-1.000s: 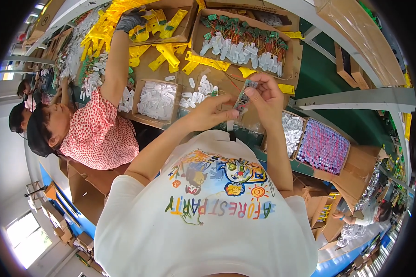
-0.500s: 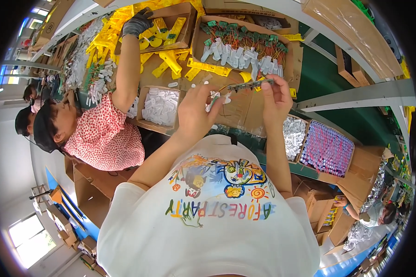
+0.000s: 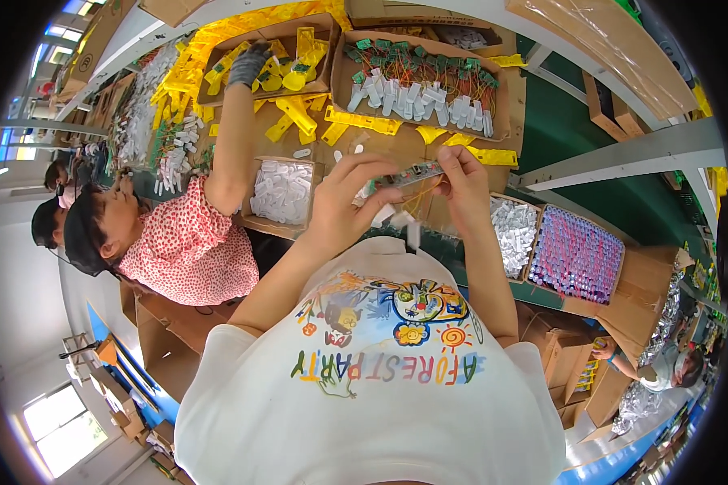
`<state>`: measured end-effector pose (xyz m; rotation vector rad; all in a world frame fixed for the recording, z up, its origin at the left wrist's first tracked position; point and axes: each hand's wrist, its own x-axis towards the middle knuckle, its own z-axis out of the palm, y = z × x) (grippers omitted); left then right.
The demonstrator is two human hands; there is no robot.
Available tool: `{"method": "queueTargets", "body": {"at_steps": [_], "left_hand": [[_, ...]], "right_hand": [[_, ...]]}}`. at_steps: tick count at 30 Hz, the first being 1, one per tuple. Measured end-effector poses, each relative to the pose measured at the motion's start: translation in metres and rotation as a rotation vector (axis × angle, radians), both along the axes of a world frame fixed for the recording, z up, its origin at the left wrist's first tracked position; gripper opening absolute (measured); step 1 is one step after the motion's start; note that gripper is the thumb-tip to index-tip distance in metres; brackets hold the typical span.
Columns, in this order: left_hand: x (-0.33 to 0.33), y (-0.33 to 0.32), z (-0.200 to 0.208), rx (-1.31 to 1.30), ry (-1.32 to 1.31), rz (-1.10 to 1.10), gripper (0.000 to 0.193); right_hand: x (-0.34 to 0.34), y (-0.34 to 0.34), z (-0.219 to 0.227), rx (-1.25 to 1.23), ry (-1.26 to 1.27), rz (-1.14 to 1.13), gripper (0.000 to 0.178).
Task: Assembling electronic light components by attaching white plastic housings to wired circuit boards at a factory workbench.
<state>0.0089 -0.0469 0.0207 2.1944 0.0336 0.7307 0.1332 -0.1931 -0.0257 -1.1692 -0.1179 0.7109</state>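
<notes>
In front of my shirt, a narrow green circuit board (image 3: 419,171) is held up between both hands, tilted slightly. My left hand (image 3: 349,198) is closed about its left end, with thumb and fingers pinching. At its right end, my right hand (image 3: 464,184) grips the board between thumb and fingertips. Thin yellow and red wires (image 3: 419,196) hang below the board. A small white plastic piece (image 3: 413,234) dangles beneath, near my left fingertips. Part of the board's left end is hidden by my left fingers.
Beyond my hands stands a cardboard tray of wired boards with white pieces (image 3: 429,105). A co-worker's gloved hand (image 3: 249,66) reaches into a box of yellow housings (image 3: 303,69). White parts (image 3: 281,191) fill a box at left; silver parts (image 3: 514,234) and purple-pink cells (image 3: 576,255) lie right.
The board has come lower and turned to show its component side. My right hand moved down and left; the white piece now hangs below. The co-worker's gloved hand moved deeper into the yellow housings' box.
</notes>
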Motion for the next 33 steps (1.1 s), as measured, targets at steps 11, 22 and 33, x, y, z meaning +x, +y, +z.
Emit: {"method": "queueTargets", "body": {"at_steps": [11,22,33], "left_hand": [[-0.016,0.004,-0.016,-0.009,-0.037,-0.058,0.028],[-0.018,0.009,-0.025,-0.560,0.001,-0.079,0.023],[-0.017,0.006,-0.043,-0.843,-0.065,-0.124,0.022]], "right_hand": [[0.001,-0.019,-0.007,-0.047,0.200,0.137,0.029],[-0.015,-0.021,0.006,-0.028,-0.502,0.227,0.024],[-0.021,-0.014,0.000,-0.018,-0.483,0.095,0.024]]}}
